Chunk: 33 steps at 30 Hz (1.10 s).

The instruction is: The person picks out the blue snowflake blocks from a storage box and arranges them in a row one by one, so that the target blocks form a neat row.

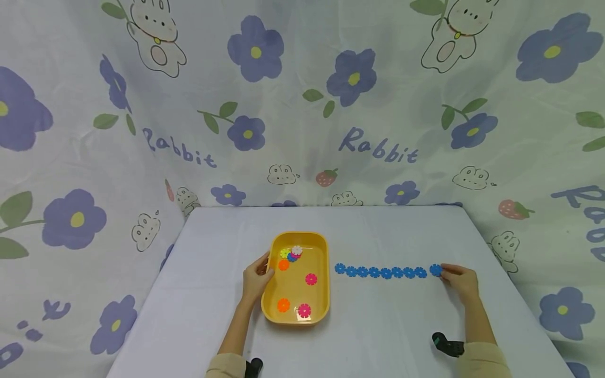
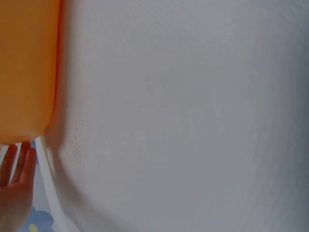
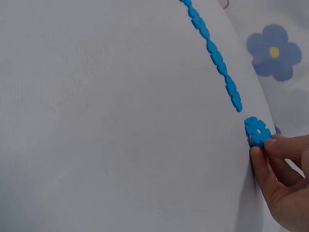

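A yellow tray (image 1: 295,291) stands left of centre in the head view. At its left side my left hand (image 1: 256,278) holds the rim, thumb at the edge; in the left wrist view its fingers (image 2: 19,164) touch the tray's outer wall (image 2: 29,72). Between thumb and fingers my right hand (image 1: 460,282) pinches a blue snowflake disc (image 1: 435,270), notched round its edge. A row of several blue snowflake discs (image 1: 386,273), joined end to end, lies to its left. A small gap separates the pinched disc from the row's right end (image 3: 236,102).
Inside the tray lie orange discs (image 1: 283,305), pink discs (image 1: 311,279) and a small cluster with a white disc (image 1: 296,250) at the far left corner. A white cloth covers the table (image 1: 378,325). Behind it hangs a curtain (image 1: 293,94) printed with flowers and rabbits.
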Each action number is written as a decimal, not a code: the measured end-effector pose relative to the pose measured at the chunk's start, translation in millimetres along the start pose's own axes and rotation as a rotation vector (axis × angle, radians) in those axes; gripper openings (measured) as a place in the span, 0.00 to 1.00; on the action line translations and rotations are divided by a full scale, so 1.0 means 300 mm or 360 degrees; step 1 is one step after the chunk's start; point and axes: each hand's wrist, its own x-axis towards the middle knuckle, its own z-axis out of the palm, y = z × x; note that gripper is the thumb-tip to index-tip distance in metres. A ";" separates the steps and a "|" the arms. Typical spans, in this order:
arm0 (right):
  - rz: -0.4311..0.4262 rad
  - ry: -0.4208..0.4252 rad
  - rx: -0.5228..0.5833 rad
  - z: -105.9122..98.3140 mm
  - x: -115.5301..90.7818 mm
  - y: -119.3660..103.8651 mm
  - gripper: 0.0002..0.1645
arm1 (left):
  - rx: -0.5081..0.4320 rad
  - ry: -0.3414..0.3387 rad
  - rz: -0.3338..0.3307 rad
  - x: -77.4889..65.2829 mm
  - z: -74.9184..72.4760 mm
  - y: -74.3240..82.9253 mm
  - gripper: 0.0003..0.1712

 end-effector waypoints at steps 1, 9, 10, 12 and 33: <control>-0.0007 0.0006 -0.0037 0.003 -0.001 0.001 0.22 | 0.0004 0.0001 -0.0003 0.001 0.000 0.000 0.28; -0.0012 0.0026 -0.0255 0.010 -0.009 -0.021 0.21 | -0.0003 0.0040 -0.0013 0.030 0.014 -0.114 0.28; -0.0015 0.0031 -0.0294 0.012 -0.007 -0.021 0.21 | -0.0011 0.0045 -0.0015 0.034 0.016 -0.132 0.28; -0.0030 0.0038 -0.0355 0.013 -0.004 -0.022 0.21 | -0.0003 0.0049 -0.0026 0.035 0.017 -0.138 0.28; -0.0228 -0.0039 -0.0540 0.025 -0.012 -0.023 0.20 | 0.0003 0.0014 -0.0033 0.001 0.002 0.003 0.28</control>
